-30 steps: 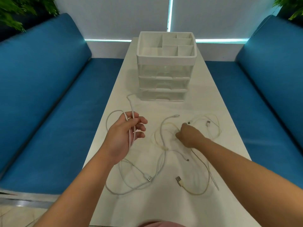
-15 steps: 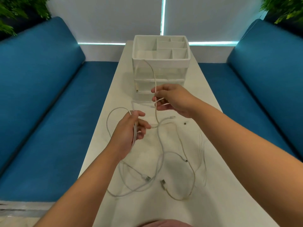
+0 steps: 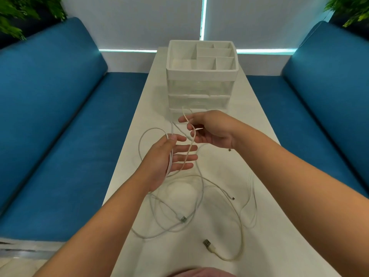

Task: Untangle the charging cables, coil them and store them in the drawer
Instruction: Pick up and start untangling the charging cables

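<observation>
The right hand, half a second earlier raised, had dropped toward the left hand, pinching a cream cable. The left palm had opened, white cable draped across. Others sprawled at six o'clock; drawer organizer at twelve o'clock, shut. Separation was underway.

We see a long white table. On it sit a little drawer box at the far end and loose white cables nearer us.
</observation>
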The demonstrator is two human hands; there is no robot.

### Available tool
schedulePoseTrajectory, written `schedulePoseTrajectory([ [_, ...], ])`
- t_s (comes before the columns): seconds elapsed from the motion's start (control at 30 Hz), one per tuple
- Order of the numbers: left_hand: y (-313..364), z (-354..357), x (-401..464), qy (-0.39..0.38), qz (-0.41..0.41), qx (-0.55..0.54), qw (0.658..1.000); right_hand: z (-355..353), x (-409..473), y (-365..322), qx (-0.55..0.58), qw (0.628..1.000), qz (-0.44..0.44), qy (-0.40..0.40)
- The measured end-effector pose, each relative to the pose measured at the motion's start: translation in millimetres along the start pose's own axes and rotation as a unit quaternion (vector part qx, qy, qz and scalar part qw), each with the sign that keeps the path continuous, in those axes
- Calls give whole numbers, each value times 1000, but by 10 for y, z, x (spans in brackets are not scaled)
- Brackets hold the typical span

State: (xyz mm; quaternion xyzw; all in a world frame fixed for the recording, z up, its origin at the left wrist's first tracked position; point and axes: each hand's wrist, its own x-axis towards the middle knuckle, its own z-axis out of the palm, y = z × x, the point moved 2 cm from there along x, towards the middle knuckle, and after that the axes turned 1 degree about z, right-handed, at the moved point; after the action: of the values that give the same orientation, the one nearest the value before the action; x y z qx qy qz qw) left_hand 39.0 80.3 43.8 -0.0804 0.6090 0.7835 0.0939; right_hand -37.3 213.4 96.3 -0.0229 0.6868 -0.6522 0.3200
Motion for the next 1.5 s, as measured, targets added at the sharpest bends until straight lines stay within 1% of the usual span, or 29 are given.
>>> schedulePoseTrajectory([
  [0.07,45,10,-1,-8,-4,-19,1000,-32,-28,-40,14,999,-6,-41],
  [0.13,108,19,8,-22,-3,-33,999,-92,-41,-66,7,998,-21,-57],
  [0.2,169,50,19,-35,6,-38,999,-127,-24,-54,-25,998,-39,-33],
  [0.33,139,155,59,-29,21,12,999,-125,39,151,-103,991,-73,47],
  [0.5,-70,188,48,-21,5,3,1000,-205,32,335,-107,988,-86,69],
  [0.63,-190,276,69,6,-17,32,999,-216,45,466,-186,968,-117,122],
  [0.73,-169,352,77,-16,-36,29,999,-258,37,451,-164,968,-131,139],
  [0.87,-44,397,136,-21,-6,79,997,-376,3,264,-163,966,-152,132],
  [0.93,-10,439,174,-32,-8,97,995,-420,-24,216,-158,969,-146,120],
  [1.0,-17,497,186,-57,-33,117,991,-428,-66,199,-156,973,-139,98],
  [1.1,-84,606,178,-100,-71,130,984,-423,-145,216,-189,970,-135,72],
  [1.13,-120,642,196,-102,-72,126,984,-454,-185,228,-191,970,-133,71],
  [1.2,-179,629,242,-66,-73,92,991,-538,-251,250,-159,976,-128,77],
  [1.23,-204,617,273,-47,-77,73,993,-621,-293,270,-138,977,-126,99],
  [1.3,-247,566,326,-31,-85,65,994,-830,-367,371,-123,969,-112,181],
  [1.33,-265,543,348,-33,-90,78,992,-952,-391,461,-135,960,-92,228],
  [1.4,-301,515,379,-46,-98,115,987,-1179,-448,708,-207,933,-17,292],
  [1.43,-315,521,388,-56,-100,130,985,-1270,-472,860,-255,918,34,301],
  [1.5,-339,568,398,-72,-96,151,981,-1369,-523,1200,-338,888,129,286],
])
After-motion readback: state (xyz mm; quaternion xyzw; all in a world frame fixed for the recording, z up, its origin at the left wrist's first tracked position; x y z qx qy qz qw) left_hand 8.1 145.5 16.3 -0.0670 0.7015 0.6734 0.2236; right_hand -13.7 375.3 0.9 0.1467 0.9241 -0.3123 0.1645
